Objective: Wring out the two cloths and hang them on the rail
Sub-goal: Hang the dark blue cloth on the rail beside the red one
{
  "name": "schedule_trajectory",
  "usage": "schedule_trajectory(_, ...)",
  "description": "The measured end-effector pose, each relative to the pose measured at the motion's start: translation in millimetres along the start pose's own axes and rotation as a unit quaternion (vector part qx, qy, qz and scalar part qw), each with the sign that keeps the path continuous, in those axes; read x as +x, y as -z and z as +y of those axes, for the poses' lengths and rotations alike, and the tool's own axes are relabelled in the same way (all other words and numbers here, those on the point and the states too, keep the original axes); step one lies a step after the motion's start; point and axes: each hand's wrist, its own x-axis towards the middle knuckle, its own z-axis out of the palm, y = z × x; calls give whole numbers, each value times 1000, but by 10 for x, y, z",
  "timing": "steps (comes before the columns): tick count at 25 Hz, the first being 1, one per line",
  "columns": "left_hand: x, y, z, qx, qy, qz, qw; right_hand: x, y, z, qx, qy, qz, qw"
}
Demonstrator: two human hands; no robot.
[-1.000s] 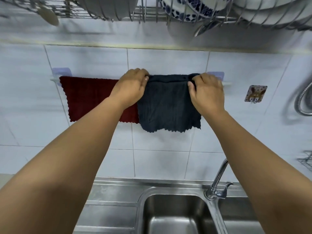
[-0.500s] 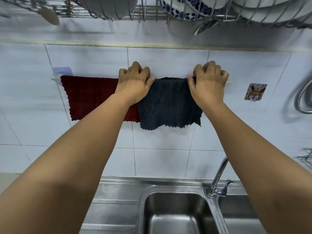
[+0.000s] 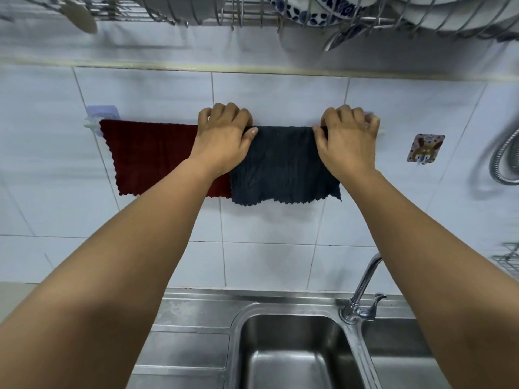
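A dark red cloth hangs flat over the left part of the white wall rail. Beside it, touching its right edge, a dark navy cloth hangs over the right part. My left hand grips the navy cloth's top left corner, fingers curled over the rail. At the top right corner my right hand holds the navy cloth the same way. Most of the rail is hidden by the cloths and hands.
A wire dish rack with plates and bowls hangs overhead. Below are a steel sink and its tap. A sticker hook and a shower hose are on the tiled wall to the right.
Both hands rose from the front of the navy cloth to curl over the rail's top. The cloth now hangs wider and flatter.
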Motion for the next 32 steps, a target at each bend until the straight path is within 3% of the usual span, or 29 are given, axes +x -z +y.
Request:
schedule_trajectory(5,-28,-29,-31,5,5,-17,1000,-18,-32,17,2,-14,-11,1000)
schedule_trajectory(17,-122,-146,-59,53,0,29,998,-63,-12,96,16,-12,-4,1000)
schedule_trajectory(21,-150,-134,11,38,38,18,998,-111,-14,98,35,-11,6,999)
schedule_trajectory(24,-340,-154,237,-11,120,102,987,-305,-41,56,79,-70,75,992)
schedule_trajectory(26,-600,-247,414,-114,165,157,967,-507,-99,8,128,-157,101,974)
schedule_trajectory(28,-894,-376,595,-259,234,108,931,-705,-199,-16,206,-249,60,945)
schedule_trajectory(30,-1089,-521,715,-372,360,1,855,-845,-301,-11,278,-325,-22,904)
schedule_trajectory(32,-1116,-613,759,-471,463,-117,742,-896,-366,2,334,-379,-96,858)
